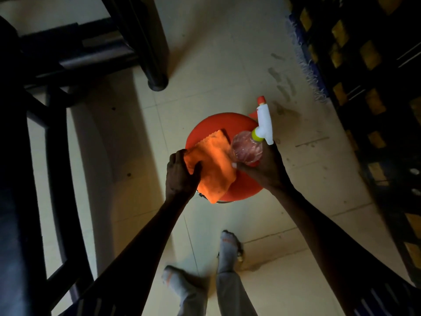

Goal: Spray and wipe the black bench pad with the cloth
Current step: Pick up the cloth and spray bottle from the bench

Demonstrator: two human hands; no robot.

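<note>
An orange cloth, folded, lies on a round red stool in the middle of the view. My left hand grips the cloth's left edge. My right hand is wrapped around a clear spray bottle with a white trigger head and a red nozzle that points away from me. The bottle is just above the stool's right side. The black bench pad runs down the dark left edge of the view, dim and hard to make out.
A black metal frame stands at the left, and one of its legs rests on the pale tiled floor. A dark patterned rug with a fringe lies at the right. My feet in grey socks are below the stool.
</note>
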